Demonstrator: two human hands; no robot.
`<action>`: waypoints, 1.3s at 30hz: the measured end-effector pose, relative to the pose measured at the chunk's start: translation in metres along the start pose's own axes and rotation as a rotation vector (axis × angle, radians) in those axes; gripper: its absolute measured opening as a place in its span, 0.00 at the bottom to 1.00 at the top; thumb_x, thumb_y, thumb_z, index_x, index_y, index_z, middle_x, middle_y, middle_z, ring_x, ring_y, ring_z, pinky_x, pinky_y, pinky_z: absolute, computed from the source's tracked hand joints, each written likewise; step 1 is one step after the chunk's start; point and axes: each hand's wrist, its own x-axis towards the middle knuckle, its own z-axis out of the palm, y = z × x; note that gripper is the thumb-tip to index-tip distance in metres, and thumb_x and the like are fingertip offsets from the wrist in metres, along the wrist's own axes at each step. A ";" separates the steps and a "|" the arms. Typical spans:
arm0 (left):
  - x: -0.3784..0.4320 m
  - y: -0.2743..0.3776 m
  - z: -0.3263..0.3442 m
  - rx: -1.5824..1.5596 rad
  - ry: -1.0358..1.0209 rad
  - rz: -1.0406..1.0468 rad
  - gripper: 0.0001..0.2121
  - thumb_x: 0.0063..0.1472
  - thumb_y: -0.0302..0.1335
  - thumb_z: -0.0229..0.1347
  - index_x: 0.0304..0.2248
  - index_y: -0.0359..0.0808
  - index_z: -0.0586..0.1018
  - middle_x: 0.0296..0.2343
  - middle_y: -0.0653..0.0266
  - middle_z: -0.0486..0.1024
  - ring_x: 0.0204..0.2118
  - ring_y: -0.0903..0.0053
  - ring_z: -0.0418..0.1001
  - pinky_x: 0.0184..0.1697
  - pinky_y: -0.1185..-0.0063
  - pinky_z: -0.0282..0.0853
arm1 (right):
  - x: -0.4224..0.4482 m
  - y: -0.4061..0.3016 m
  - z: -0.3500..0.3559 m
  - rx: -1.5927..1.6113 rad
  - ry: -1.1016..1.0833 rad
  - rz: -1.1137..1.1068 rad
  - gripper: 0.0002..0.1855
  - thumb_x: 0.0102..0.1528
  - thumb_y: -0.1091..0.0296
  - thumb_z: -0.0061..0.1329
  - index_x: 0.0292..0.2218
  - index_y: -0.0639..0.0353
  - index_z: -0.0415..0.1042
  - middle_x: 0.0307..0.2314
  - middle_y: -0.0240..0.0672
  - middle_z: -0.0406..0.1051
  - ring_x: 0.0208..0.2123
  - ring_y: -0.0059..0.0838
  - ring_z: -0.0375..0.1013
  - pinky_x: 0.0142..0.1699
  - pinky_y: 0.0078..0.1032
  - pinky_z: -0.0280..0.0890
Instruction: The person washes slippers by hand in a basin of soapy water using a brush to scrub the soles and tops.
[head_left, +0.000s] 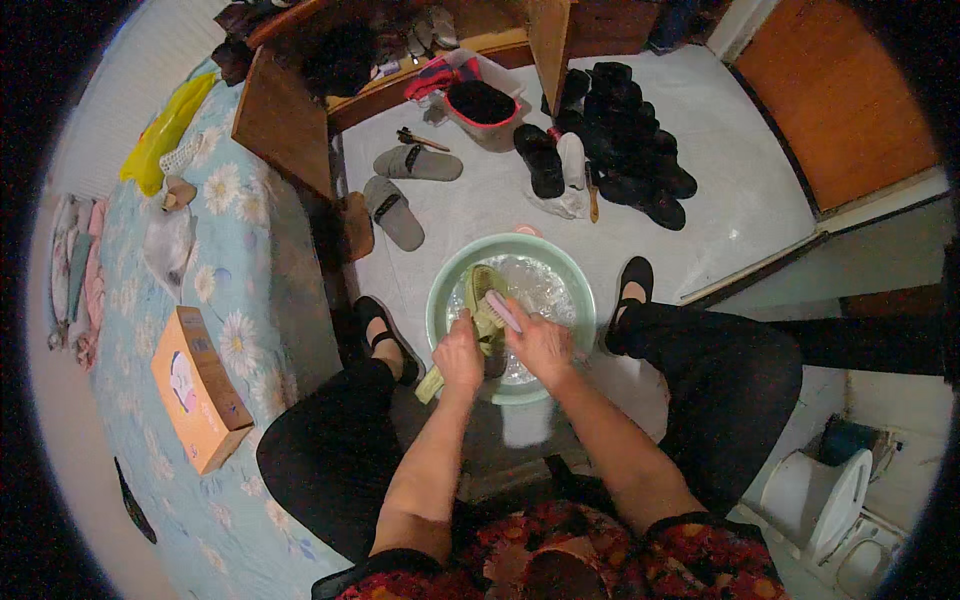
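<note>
A pale green plastic basin (587, 300) with sudsy water stands on the floor between my feet. My left hand (459, 354) grips a light green sandal (480, 283) over the basin, its sole tilted upward. A light green strap or piece (430, 385) sticks out below that hand across the basin's rim. My right hand (541, 341) is closed round a pink scrubbing brush (504, 312), whose white bristles touch the sandal. Another darker shape lies in the water under the sandal; what it is cannot be told.
Grey slides (418, 163), a wooden-handled brush (593, 202), rows of black shoes (637, 142) and a bin (495, 135) stand ahead. At left is a bed with a flowered cover (240, 337) and an orange box (199, 397). An open cabinet door (285, 120) juts out.
</note>
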 end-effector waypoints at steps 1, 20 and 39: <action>0.001 0.002 -0.004 -0.019 -0.029 -0.027 0.17 0.48 0.17 0.47 0.41 0.37 0.70 0.28 0.54 0.73 0.27 0.57 0.73 0.28 0.64 0.67 | -0.001 0.002 0.003 0.006 0.017 -0.007 0.28 0.49 0.56 0.46 0.52 0.43 0.59 0.24 0.48 0.71 0.26 0.46 0.73 0.32 0.43 0.66; 0.007 0.023 0.017 -0.877 -0.252 0.162 0.48 0.36 0.22 0.63 0.57 0.39 0.50 0.52 0.54 0.55 0.56 0.62 0.53 0.58 0.71 0.49 | 0.030 0.012 0.023 1.570 -0.153 0.440 0.15 0.54 0.57 0.42 0.38 0.57 0.68 0.27 0.27 0.67 0.27 0.18 0.67 0.28 0.18 0.62; 0.030 0.041 -0.013 -0.863 -0.193 0.087 0.28 0.39 0.11 0.50 0.45 0.38 0.71 0.42 0.55 0.70 0.46 0.62 0.68 0.48 0.76 0.63 | 0.037 0.108 0.131 -0.279 -0.340 0.243 0.19 0.54 0.56 0.35 0.44 0.53 0.66 0.39 0.42 0.70 0.40 0.44 0.70 0.46 0.39 0.63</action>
